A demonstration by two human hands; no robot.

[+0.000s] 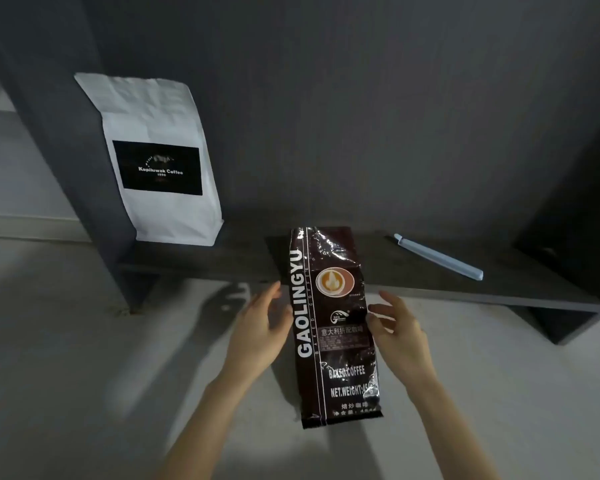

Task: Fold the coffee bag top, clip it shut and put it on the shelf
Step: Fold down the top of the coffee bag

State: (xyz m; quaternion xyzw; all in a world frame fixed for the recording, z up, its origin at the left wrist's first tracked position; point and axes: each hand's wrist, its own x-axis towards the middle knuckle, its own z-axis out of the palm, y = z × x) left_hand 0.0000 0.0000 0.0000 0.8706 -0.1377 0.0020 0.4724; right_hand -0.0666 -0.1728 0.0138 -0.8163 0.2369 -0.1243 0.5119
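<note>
While the dark GAOLINGYU coffee bag (333, 327) stands upright on the pale floor (66, 341), your two bare hands flank it with fingers spread. Your left hand (260, 327) sits just beside the bag's left edge, palm turned toward the foil, its fingertips (274, 289) level with the orange cup emblem; whether it touches the bag cannot be told. Your right hand (399, 330) mirrors it at the bag's right edge, thumb close to or against the foil near the printed label, the other fingers loosely curled and apart. Neither hand closes on anything; both are held wide.

The bag's top is unfolded and crinkled, rising in front of the dark shelf board (499, 289), and its white lettering reads "BAKED COFFEE" and "NET.WEIGHT" lower down. Its sealed bottom edge rests on the floor nearest you.

Behind the bag and to its right, a long pale blue sealing clip (439, 257) lies flat on the shelf board, angled, well apart from the bag and from your right hand. Behind the bag and to its left, a white Kopiluwak Coffee bag (160, 161) with a black label stands on the same board, leaning against the dark upright panel (59, 133). A dark grey wall (361, 116) fills the background behind the GAOLINGYU bag.
</note>
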